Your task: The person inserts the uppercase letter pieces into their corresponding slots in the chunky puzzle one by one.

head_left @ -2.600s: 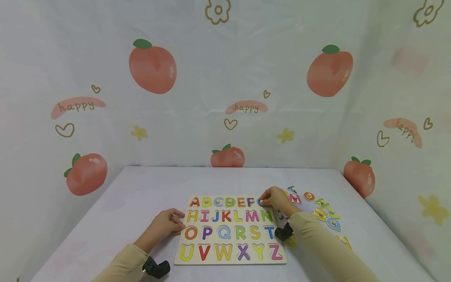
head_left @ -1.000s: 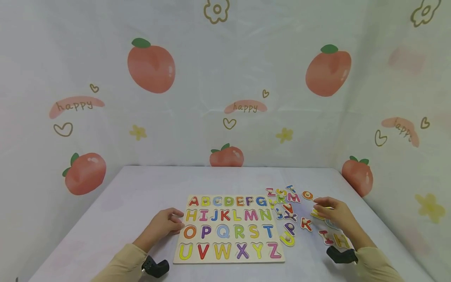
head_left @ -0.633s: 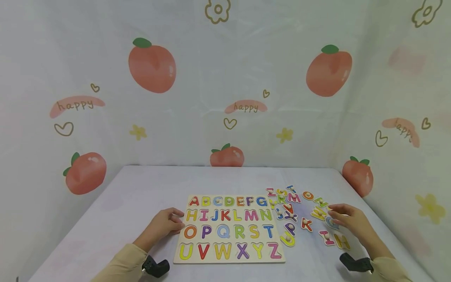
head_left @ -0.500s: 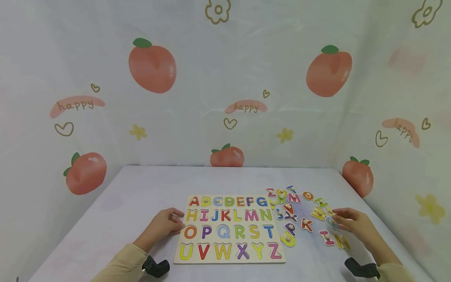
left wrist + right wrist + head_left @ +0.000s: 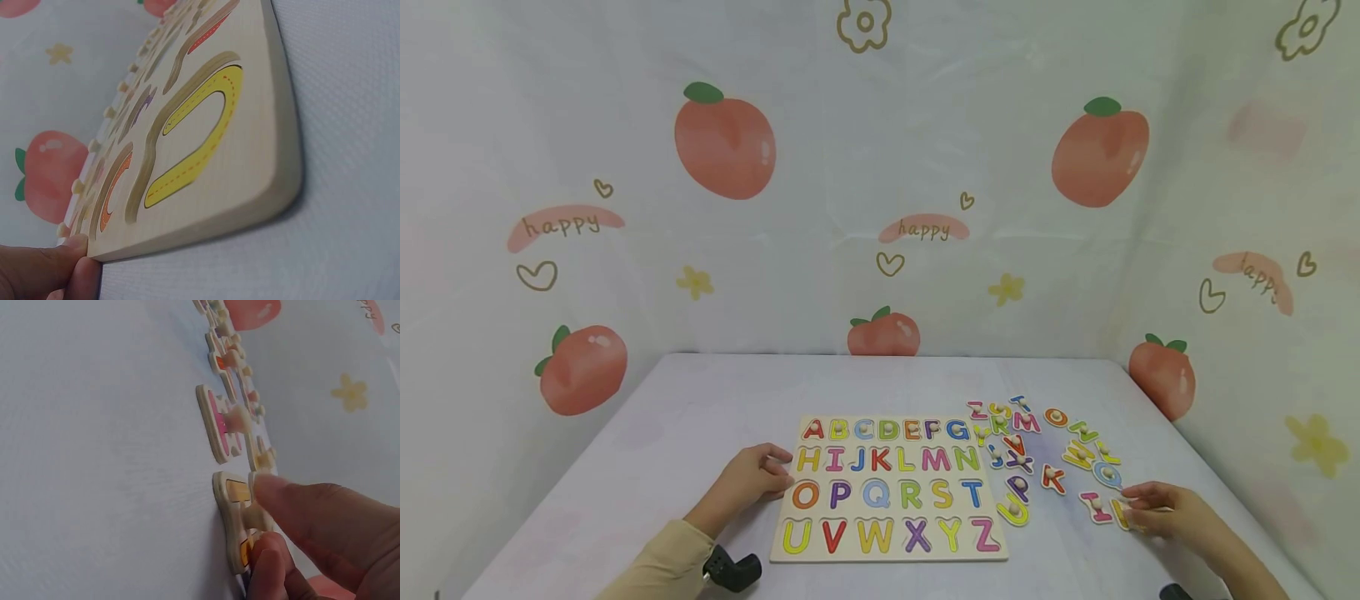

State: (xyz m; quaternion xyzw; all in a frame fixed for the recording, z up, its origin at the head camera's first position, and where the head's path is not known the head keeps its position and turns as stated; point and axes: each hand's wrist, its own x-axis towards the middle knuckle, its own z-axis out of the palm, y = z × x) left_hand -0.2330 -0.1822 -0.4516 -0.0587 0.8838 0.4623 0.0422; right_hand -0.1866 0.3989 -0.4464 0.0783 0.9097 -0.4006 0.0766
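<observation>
A wooden alphabet puzzle board (image 5: 895, 562) lies flat on the table, with knobbed letters A to G in its top row and printed letter recesses below. My left hand (image 5: 752, 482) holds the board's left edge, thumb and finger at the rim in the left wrist view. My right hand (image 5: 1172, 517) is at the yellow letter H piece (image 5: 226, 506), thumb and fingertips on either side of its knob (image 5: 253, 517). The hand hides part of this H. Left of it lies the pink letter I piece (image 5: 1096, 507); just beyond is the blue letter Q piece (image 5: 1107, 475).
Loose knobbed letters lie right of the board, among them K (image 5: 1052, 478), U (image 5: 1013, 510), W (image 5: 1078, 455) and O (image 5: 1056, 417). Several pieces crowd the board's upper right corner, including M (image 5: 1026, 422). A fruit-printed curtain (image 5: 805, 275) stands behind the table.
My right hand has left the blue G in the top row, gone right to the loose letters, then come down past Q to H. My left hand stays at the board's edge.
</observation>
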